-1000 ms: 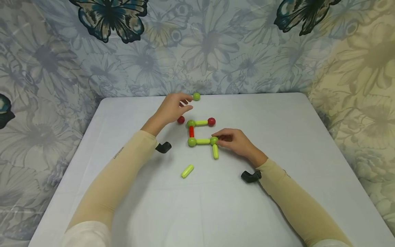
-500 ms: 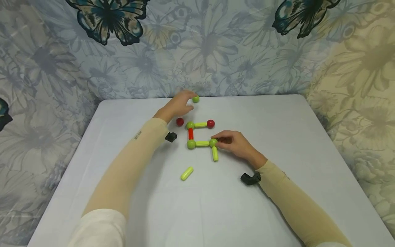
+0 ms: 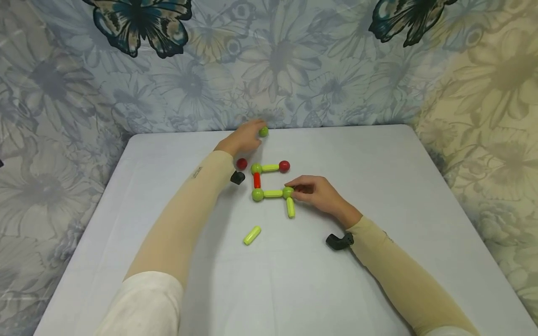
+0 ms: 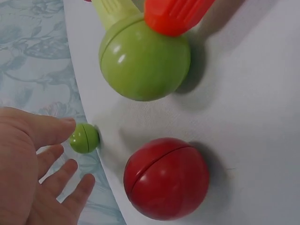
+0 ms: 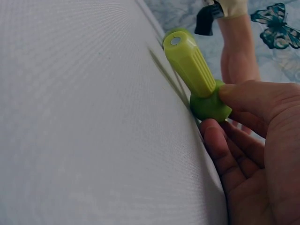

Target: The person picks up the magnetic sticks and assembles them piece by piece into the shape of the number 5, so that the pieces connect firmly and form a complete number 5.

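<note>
My left hand (image 3: 245, 137) reaches to the table's far edge, beside a loose green ball (image 3: 263, 132). In the left wrist view its thumb and fingers are spread around the near side of that ball, not closed on it; whether they touch it I cannot tell. With thumb and fingers, my right hand (image 3: 321, 193) pinches a green ball (image 5: 208, 108) at the corner of a magnetic stick-and-ball shape. From that ball a yellow-green stick (image 3: 291, 208) points toward me. Another yellow-green stick (image 3: 273, 193), a red stick (image 3: 257, 180) and further balls make up the rest.
A loose red ball (image 3: 241, 164) lies left of the shape, close to my left wrist. One loose yellow-green stick (image 3: 252, 235) lies nearer to me on the white table (image 3: 294, 289). Behind the far edge hangs a flowered cloth (image 3: 286, 65) with butterflies.
My left hand has moved away from me and slightly right, up to the loose green ball. My right hand keeps its pinch in place. The head view has shifted slightly.
</note>
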Motion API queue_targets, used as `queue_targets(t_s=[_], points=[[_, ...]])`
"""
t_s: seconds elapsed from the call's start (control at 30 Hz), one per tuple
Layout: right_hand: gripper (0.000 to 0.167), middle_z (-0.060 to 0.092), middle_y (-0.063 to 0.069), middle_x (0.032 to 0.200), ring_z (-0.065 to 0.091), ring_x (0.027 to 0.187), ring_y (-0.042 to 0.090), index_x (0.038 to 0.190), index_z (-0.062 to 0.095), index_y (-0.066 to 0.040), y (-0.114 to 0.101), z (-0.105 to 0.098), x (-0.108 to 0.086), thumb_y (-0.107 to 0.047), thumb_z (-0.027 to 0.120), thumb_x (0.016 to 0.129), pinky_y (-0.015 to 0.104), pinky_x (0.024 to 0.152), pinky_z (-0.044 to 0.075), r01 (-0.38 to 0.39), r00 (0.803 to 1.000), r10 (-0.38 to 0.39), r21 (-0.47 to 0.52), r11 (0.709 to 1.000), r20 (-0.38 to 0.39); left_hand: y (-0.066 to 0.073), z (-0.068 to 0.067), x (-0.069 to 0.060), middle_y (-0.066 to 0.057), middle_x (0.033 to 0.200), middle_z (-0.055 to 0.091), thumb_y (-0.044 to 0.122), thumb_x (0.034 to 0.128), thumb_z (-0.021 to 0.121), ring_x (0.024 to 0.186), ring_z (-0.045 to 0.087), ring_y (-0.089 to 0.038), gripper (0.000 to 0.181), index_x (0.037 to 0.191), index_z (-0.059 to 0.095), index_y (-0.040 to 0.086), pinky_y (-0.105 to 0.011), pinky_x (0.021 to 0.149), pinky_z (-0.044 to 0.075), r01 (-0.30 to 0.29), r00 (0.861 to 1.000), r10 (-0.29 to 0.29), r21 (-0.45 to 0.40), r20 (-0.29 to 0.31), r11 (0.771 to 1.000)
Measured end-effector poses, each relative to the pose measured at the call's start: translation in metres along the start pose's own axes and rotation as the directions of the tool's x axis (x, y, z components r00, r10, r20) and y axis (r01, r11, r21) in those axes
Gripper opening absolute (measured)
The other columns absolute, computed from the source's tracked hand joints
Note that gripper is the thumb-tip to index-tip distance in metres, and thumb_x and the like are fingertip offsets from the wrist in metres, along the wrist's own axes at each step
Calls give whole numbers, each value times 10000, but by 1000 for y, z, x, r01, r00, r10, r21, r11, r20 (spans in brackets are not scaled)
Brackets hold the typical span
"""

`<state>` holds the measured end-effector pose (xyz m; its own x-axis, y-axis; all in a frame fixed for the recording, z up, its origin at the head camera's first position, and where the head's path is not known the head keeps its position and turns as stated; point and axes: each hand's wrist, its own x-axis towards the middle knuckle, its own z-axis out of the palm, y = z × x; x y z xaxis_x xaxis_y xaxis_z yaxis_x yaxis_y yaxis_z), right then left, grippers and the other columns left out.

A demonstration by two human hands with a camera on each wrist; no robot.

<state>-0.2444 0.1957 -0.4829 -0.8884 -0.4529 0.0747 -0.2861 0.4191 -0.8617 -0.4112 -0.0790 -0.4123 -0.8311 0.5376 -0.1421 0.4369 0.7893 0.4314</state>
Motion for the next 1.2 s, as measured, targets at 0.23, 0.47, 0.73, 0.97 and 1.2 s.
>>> queue_targets(t_s=[0.23,0.47,0.73,0.97,1.2], points=[[300,756,52,1160,650,1006,254,1295,791,-69,2,3,0,-88,799,996,289,874,532,13,1000,-13,4,1000,-1,2,1,5,-156,1740,318,-4,1043,536,1610,267,-341,649,1671,371,17,-447,1306,187,21,999,-21,18,36,1000],[277,755,-5,1134,655,989,206,1280,809,-144,0,1,1,-132,803,1003,296,872,546,19,1000,-19,-13,1000,12,0,7,3,-172,1630,486,40,1101,530,1536,395,-352,499,1598,499,3,-459,1271,287,32,999,-33,21,30,999],[277,756,6,1135,655,986,218,1284,808,-132,2,1,1,-133,801,1007,282,861,543,20,1000,-20,-4,1000,11,-4,14,0,-140,1534,588,97,1100,610,1470,474,-333,431,1526,607,28,-453,1237,343,51,998,-50,24,-46,998],[286,757,17,1146,654,988,220,1294,801,-116,2,1,0,-132,801,1008,279,856,539,28,1000,-28,-1,1000,2,-7,14,-1,-137,1377,676,135,1059,701,1286,599,-294,421,1457,653,5,-427,1126,458,74,989,-78,-39,-126,997],[278,756,-11,1152,658,993,206,1289,806,-145,3,-1,0,-133,795,1012,289,867,550,27,1000,-27,-11,1000,11,-10,15,-6,-96,1284,707,130,1019,747,1190,641,-249,354,1358,720,30,-396,1040,514,87,975,-123,-190,-183,978]])
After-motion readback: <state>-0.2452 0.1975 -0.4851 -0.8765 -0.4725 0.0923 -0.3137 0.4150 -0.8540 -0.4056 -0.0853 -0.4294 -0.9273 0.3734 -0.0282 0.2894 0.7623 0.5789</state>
